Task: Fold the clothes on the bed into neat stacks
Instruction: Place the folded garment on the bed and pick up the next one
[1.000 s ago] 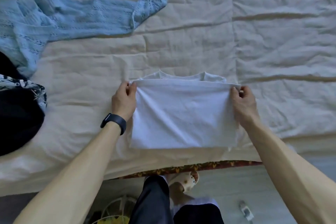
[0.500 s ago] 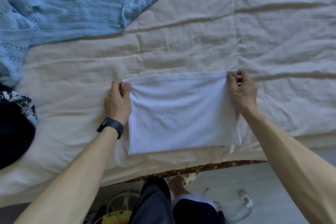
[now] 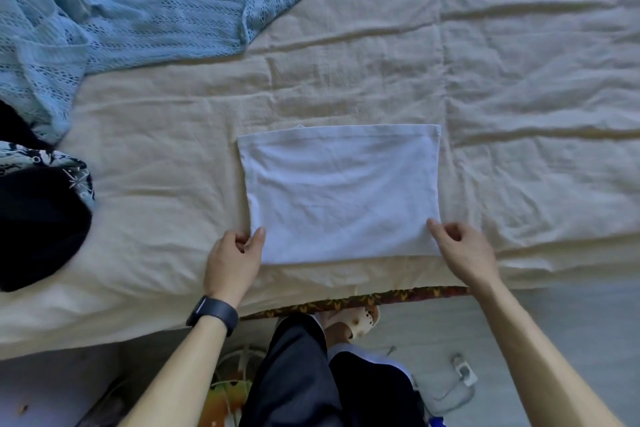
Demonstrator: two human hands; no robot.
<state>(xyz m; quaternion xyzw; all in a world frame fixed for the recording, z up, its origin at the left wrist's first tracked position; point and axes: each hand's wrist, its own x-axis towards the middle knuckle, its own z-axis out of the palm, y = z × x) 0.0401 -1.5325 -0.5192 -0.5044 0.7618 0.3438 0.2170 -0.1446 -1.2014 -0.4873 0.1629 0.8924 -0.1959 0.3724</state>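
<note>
— Where's the folded white fabric garment (image 3: 341, 191)?

— Flat on the cream, creased bed sheet (image 3: 519, 80), a neat rectangle close to the near edge of the bed, right in front of the person.

— And the hands?

— The left hand (image 3: 235, 260), with a black wristband (image 3: 213, 314) on its wrist, pinches the garment's near left corner: thumb on top of the cloth, fingers curled at the edge. The right hand (image 3: 464, 253) holds the near right corner the same way, thumb tip on the fabric and fingers bent beside it.

— Anything else on the bed?

— A light-blue open-knit sweater (image 3: 121, 24) lies spread and rumpled at the far left, well apart from the white piece. Below it, at the left edge, is a black garment (image 3: 34, 229) with a black-and-white patterned cloth (image 3: 45, 163) touching its top.

— Under the bed edge?

— Dark trousers and a pale sandal (image 3: 356, 319) on the grey floor.
</note>
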